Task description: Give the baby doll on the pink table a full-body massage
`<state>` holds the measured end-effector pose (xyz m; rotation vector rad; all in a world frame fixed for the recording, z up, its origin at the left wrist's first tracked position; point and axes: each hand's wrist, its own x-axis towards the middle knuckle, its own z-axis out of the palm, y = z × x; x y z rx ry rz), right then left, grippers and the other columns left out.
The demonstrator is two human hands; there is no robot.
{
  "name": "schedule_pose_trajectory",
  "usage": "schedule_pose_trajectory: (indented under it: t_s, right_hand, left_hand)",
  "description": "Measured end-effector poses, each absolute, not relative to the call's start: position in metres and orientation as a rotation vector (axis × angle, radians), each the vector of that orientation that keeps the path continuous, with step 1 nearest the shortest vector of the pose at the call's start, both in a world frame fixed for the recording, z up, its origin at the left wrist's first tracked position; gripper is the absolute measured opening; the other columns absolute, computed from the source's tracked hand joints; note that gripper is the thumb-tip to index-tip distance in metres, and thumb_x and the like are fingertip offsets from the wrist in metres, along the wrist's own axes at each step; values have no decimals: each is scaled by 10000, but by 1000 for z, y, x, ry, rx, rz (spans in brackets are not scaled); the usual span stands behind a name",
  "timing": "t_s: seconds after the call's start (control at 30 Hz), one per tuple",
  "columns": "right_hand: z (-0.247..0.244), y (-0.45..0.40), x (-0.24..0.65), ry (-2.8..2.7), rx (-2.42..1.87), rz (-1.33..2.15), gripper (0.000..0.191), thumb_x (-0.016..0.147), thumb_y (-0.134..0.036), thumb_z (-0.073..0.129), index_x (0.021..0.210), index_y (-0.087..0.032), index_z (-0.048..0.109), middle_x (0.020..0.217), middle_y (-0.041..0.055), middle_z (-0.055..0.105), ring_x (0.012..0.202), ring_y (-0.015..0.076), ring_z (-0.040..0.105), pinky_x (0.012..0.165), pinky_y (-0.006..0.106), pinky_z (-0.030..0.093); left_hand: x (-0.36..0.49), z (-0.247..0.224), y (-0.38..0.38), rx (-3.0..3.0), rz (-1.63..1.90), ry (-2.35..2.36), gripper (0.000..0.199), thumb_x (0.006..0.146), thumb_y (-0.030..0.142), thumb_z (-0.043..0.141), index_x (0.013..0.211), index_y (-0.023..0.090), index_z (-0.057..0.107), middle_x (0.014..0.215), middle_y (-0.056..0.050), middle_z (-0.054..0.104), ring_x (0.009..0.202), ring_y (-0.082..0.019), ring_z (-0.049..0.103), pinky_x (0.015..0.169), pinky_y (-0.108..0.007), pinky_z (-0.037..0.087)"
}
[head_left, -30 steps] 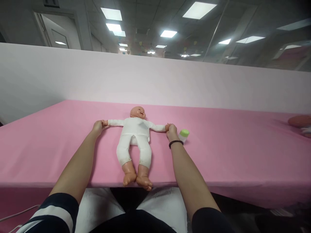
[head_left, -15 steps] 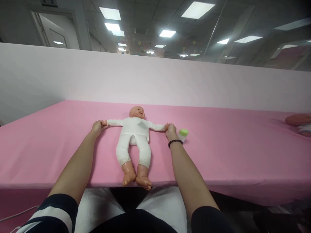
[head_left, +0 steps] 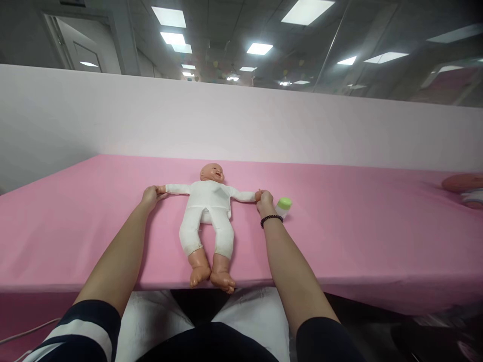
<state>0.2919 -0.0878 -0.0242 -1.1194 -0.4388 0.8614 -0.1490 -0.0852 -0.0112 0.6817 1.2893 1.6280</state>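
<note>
A baby doll point(head_left: 209, 196) in white cloth lies on its back on the pink-covered table point(head_left: 358, 226), head away from me and bare feet at the front edge. Both its arms are stretched straight out to the sides. My left hand point(head_left: 151, 196) is closed around the doll's hand on the left. On the other side, my right hand point(head_left: 265, 202) grips the doll's other hand, with a dark beaded bracelet on my wrist. Just right of that wrist stands a small bottle point(head_left: 284, 206) with a green cap, its lower part partly hidden.
A white wall panel point(head_left: 241, 120) rises behind the table, with glass above it. At the far right edge lies part of another doll-like object point(head_left: 466, 188), blurred and cut off. A cable point(head_left: 30, 332) hangs at the lower left.
The whole view has shifted very slightly upward in the frame. Both hands keep their hold on the doll's hands, and the doll lies as before.
</note>
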Motion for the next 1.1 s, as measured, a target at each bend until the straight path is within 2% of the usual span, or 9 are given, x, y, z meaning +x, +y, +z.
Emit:
schedule_pose_trajectory:
  t_s: [0.23,0.4,0.6,0.73,1.1]
  right_hand:
    - [-18,-87,290,-316,-1113,905,269,729,-46,473,632,-235,310,529,-79,292,465,73,297,427,176,323]
    - [-18,-88,290,-310,-1112,914,251,747,-81,471,633,-236,310,522,-69,309,456,76,312,409,171,322]
    - [-20,-89,292,-394,-1092,931,339,723,-96,539,650,-247,244,548,-83,223,465,74,239,403,180,313]
    - [-21,-88,291,-397,-1067,919,358,729,-64,523,666,-247,223,586,-83,215,493,72,256,434,160,341]
    - [-20,-91,290,-393,-1044,930,343,739,-59,503,673,-247,224,599,-81,220,488,73,271,436,162,351]
  left_hand:
    - [-146,-10,-85,664,1619,1300,218,749,-6,459,828,116,622,808,-144,679,892,-278,723,770,-347,663]
    - [-150,-12,-82,646,1628,1303,215,729,2,471,835,126,612,839,-126,670,867,-252,715,771,-345,664]
    - [-147,-11,-84,654,1622,1289,204,732,-12,482,796,124,620,794,-123,666,866,-256,722,805,-344,657]
    - [-146,-10,-84,643,1611,1287,221,728,-16,462,808,102,630,822,-152,681,871,-268,727,812,-351,651]
    - [-154,-19,-81,726,1647,1230,159,732,27,509,748,153,606,763,-84,627,824,-215,697,764,-312,662]
